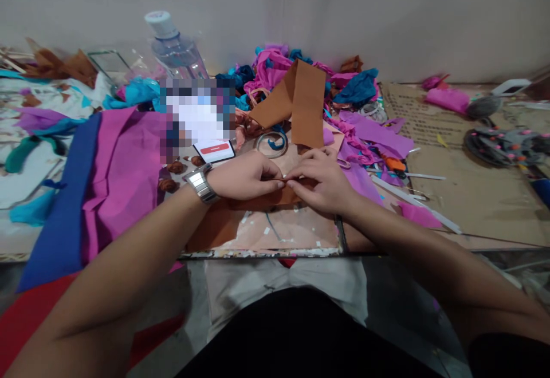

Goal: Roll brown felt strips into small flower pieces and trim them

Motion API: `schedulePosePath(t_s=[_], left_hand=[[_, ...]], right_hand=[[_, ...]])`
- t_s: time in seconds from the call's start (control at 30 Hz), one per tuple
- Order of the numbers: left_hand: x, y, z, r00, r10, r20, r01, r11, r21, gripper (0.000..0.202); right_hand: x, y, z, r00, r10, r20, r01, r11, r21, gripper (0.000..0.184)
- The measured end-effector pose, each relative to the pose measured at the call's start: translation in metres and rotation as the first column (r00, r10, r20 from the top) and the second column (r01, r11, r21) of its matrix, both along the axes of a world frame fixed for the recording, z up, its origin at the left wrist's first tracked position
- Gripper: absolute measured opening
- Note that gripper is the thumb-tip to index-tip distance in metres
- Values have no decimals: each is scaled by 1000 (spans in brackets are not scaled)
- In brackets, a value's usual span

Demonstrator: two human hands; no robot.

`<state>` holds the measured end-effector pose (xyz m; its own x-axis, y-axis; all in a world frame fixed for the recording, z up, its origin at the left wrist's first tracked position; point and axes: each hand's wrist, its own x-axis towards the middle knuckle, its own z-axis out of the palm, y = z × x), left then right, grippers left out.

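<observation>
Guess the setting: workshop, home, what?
Probably a paper-craft workbench, in a home or small workshop. Signs: heaps of coloured crepe scraps, a tape roll, cardboard laid over the table, and the left hand and right hand pinching a brown paper piece.

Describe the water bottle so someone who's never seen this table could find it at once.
Follow the back wall to the left of the pink and blue paper heap. The plastic bottle stands there. Unlike the paper around it, it is tall, clear and white-capped.
</observation>
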<state>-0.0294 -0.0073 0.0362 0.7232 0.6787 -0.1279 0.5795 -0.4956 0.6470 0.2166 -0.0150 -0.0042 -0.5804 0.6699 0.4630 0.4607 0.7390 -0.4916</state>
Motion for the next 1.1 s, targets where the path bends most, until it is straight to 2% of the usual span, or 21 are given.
schedulePosePath(t_s=[0.4,0.57,0.7,0.83,1.1], left_hand=[[-1,1,0,996,39,78,-31,994,-105,34],[1,0,-1,996,49,70,-46,998,-41,36],[2,-2,3,998,37,46,-39,999,37,35],[1,-2,7,999,37,26,-39,998,48,34],[4,-4,3,1000,-18,19,14,987,163,44]], right_hand=[[-1,-3,1,1000,-20,4,19,991,133,12],[-2,-3,0,999,-42,-34,47,984,171,12],[-2,-3,2,998,-54,-17,56,993,107,11],[-1,-2,2,999,-45,9,45,998,33,14],[-1,-2,3,999,-24,28,25,999,-28,17]])
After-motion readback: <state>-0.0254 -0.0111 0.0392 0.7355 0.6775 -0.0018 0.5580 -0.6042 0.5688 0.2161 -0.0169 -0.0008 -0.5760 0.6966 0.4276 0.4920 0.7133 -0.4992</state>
